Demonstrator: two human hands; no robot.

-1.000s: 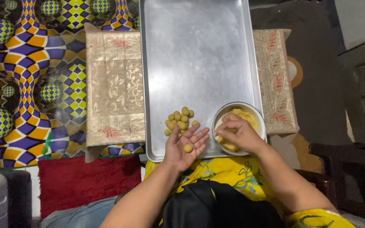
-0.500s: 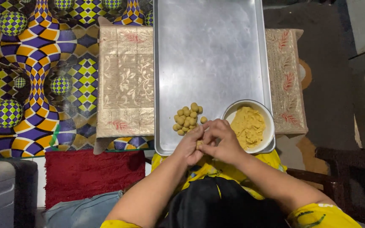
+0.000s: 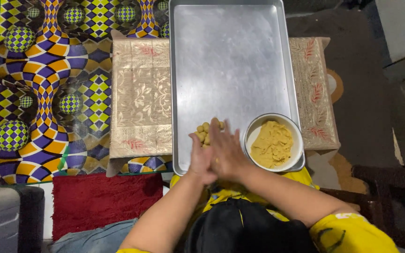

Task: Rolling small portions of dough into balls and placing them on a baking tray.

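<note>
Left hand [image 3: 199, 157] and right hand [image 3: 226, 152] pressed palm to palm, fingers straight, contents between them hidden. Small tan dough balls [image 3: 206, 131] clustered on metal tray [image 3: 230, 61], just beside white bowl [image 3: 254, 133] of dough.

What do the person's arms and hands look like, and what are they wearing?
Both arms are bare from the hands up past the elbows. The left hand and right hand wear no gloves, and no rings or watch show. A short yellow sleeve with a pale print covers the right upper arm.

Our small tan dough balls [image 3: 206, 130], clustered on tray's near end, just left of dough bowl [image 3: 274, 143].
</note>
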